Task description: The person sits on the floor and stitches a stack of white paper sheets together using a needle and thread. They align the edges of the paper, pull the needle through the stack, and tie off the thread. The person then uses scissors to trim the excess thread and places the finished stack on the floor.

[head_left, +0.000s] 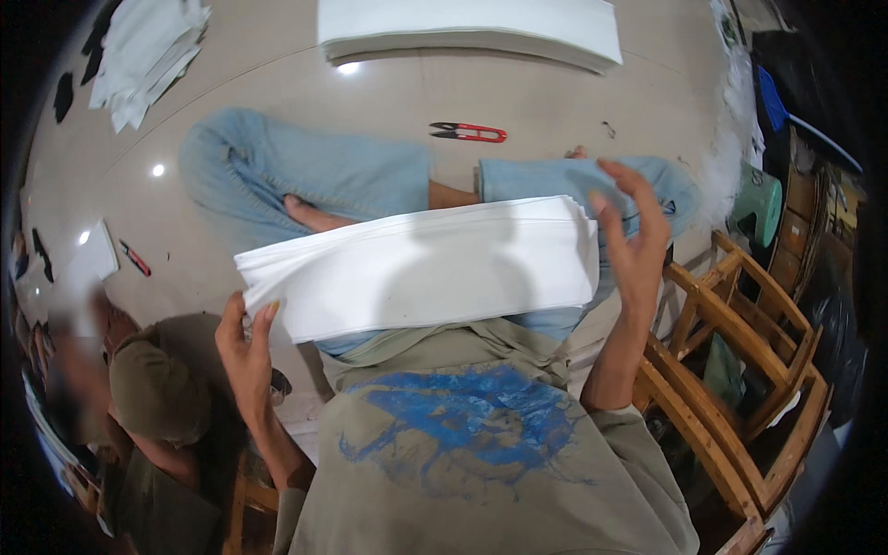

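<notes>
A stack of long folded white cloth pieces (435, 268) lies across my lap, over crossed legs in light blue jeans. Its layers fan out at the left end and sit closer together at the right. My left hand (246, 342) pinches the lower left corner of the stack, thumb on top and fingers at the edge. Beside the right end, my right hand (636, 231) is raised, its thumb and fingers apart, holding nothing. Red-handled thread snips (469, 132) rest on the floor beyond my legs.
A long white stack (472, 32) lies on the tiled floor ahead. White sheets (148, 55) are piled at the far left. At the right are a wooden chair frame (740, 370) and a green container (757, 203). Another person (162, 398) sits close at my left.
</notes>
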Action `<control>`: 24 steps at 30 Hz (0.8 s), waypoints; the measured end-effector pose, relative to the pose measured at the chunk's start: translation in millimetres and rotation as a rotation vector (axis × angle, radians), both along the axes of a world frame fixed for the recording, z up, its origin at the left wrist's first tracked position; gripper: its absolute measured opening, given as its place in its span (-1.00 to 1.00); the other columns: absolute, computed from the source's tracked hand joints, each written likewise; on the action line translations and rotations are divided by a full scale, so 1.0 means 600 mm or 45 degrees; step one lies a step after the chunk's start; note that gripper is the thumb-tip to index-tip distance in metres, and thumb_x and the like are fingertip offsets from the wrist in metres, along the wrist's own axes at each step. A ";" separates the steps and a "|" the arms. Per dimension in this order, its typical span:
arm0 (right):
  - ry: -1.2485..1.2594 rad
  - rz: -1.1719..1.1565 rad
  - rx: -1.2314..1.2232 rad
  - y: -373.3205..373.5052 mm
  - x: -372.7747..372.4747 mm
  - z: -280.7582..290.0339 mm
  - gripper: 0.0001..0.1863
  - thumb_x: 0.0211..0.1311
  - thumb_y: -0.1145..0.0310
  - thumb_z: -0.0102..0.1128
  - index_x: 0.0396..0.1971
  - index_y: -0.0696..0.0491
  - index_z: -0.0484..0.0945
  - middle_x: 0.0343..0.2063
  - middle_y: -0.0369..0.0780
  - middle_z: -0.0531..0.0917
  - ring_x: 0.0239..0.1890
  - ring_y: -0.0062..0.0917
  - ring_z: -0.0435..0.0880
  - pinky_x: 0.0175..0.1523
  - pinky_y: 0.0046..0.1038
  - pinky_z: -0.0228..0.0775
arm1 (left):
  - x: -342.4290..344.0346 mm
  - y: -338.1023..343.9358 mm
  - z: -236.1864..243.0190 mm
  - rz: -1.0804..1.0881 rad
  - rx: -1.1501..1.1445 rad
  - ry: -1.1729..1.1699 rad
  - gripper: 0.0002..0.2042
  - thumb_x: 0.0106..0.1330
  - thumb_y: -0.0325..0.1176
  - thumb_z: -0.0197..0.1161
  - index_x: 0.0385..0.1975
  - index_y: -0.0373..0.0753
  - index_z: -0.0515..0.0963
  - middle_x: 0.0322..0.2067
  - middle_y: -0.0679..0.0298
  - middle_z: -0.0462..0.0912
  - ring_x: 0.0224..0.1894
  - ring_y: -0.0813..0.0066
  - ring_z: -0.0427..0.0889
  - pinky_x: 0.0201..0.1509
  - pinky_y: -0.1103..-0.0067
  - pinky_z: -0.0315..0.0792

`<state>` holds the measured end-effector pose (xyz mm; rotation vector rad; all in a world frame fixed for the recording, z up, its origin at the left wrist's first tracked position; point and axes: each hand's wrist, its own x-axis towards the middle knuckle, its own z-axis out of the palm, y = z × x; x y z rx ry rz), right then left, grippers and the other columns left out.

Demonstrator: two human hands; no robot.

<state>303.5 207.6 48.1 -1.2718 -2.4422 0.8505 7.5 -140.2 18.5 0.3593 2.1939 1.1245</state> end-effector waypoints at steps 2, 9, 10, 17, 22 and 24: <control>-0.092 0.219 -0.001 -0.023 0.030 0.021 -0.47 0.12 0.46 0.42 0.16 0.14 0.60 0.14 -0.05 0.65 0.22 -0.17 0.59 0.32 -0.20 0.38 | 0.002 -0.020 0.022 -0.071 0.056 -0.003 -0.84 0.34 -0.54 0.32 -0.15 -0.46 0.57 -0.21 0.28 0.58 -0.18 0.60 0.45 -0.11 0.66 0.32; -0.287 0.417 -0.015 -0.066 0.047 0.011 -0.54 0.08 0.46 0.45 0.04 0.12 0.60 0.01 -0.10 0.57 0.17 -0.18 0.52 0.26 -0.13 0.30 | -0.023 -0.033 0.104 -0.385 0.291 -0.072 -0.85 0.19 -0.56 0.37 -0.31 -0.41 0.55 -0.31 0.22 0.57 -0.28 0.54 0.44 -0.19 0.61 0.31; -0.295 0.444 -0.002 -0.063 0.050 0.011 -0.56 0.09 0.45 0.46 0.02 0.12 0.59 0.00 -0.10 0.55 0.15 -0.18 0.52 0.23 -0.12 0.30 | -0.027 -0.035 0.106 -0.366 0.252 -0.071 -0.84 0.19 -0.54 0.38 -0.30 -0.41 0.56 -0.30 0.22 0.58 -0.28 0.53 0.44 -0.18 0.60 0.32; -0.479 0.183 -0.273 -0.065 0.031 0.040 -0.66 0.14 0.37 0.49 -0.18 0.13 0.52 -0.17 -0.15 0.62 -0.02 -0.20 0.60 0.12 -0.14 0.31 | -0.011 -0.030 -0.012 0.048 0.086 -0.145 -0.84 0.47 -0.46 0.30 -0.08 -0.39 0.57 -0.20 0.37 0.63 -0.17 0.67 0.54 -0.02 0.65 0.41; -0.456 -0.118 -0.518 -0.060 0.039 0.042 -0.57 0.22 0.29 0.50 -0.10 0.19 0.49 -0.36 -0.06 0.65 -0.30 -0.34 0.68 -0.20 -0.29 0.45 | -0.010 -0.019 -0.049 0.187 0.198 -0.093 -0.88 0.50 -0.40 0.29 -0.13 -0.31 0.57 -0.25 0.41 0.63 -0.20 0.71 0.50 -0.04 0.68 0.38; -0.250 -0.286 -0.570 -0.074 0.037 0.035 -0.55 0.30 0.28 0.47 -0.03 0.23 0.47 -0.47 -0.11 0.68 -0.46 -0.55 0.61 -0.33 -0.43 0.44 | -0.008 -0.011 -0.052 0.224 0.200 -0.101 -0.86 0.52 -0.35 0.29 -0.17 -0.30 0.57 -0.28 0.42 0.63 -0.22 0.73 0.49 -0.06 0.68 0.37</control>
